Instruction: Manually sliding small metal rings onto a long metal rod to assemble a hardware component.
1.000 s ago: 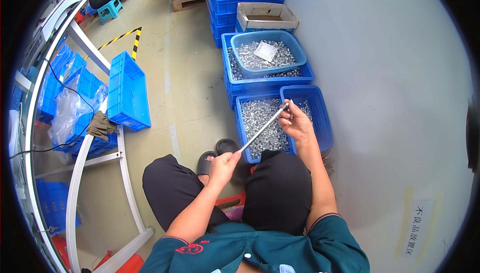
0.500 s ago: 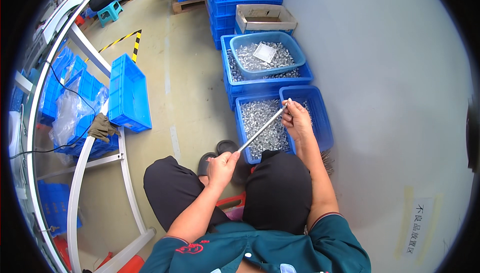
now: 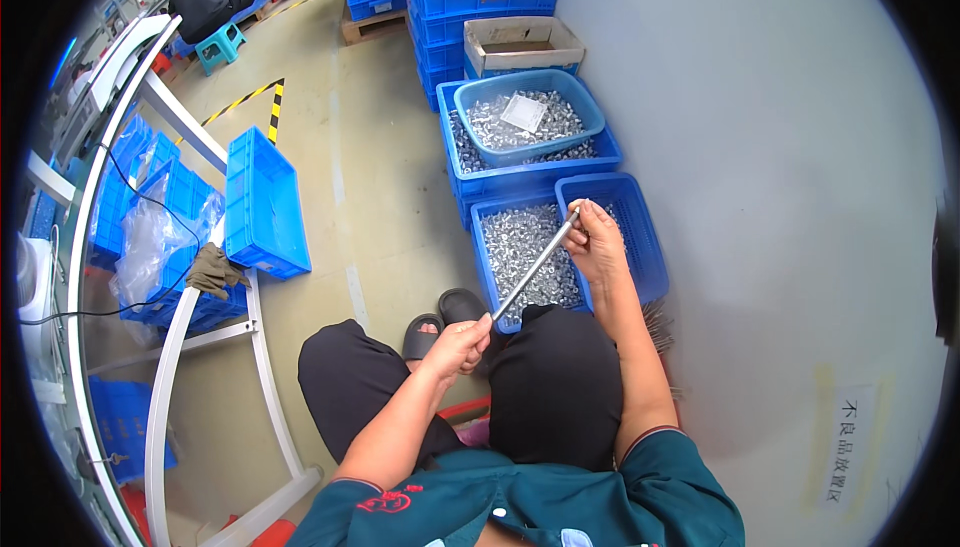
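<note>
A thin silvery metal rod (image 3: 537, 272) slants between my hands, its upper end to the right. My left hand (image 3: 458, 349) is closed around its lower end, above my knees. My right hand (image 3: 598, 237) pinches the upper end between thumb and fingers. Beneath the rod is a blue bin (image 3: 484, 265) holding many small shiny metal parts (image 3: 528, 237). Partly behind my right hand stands a blue basket (image 3: 648, 247) with a perforated wall; my hand hides some of what it holds.
Behind these, a light blue basket (image 3: 595, 112) of metal parts rests on a larger blue bin (image 3: 465, 187). Stacked crates and an open carton (image 3: 520, 59) stand farther back. A grey wall (image 3: 760, 197) bounds the right; a white frame (image 3: 165, 387) stands left. Another person (image 3: 200, 2) sits far left.
My left hand has shifted a little to the right with the rod's lower end, and the rod is slightly steeper. The right hand keeps its pinch. My view has tilted slightly.
</note>
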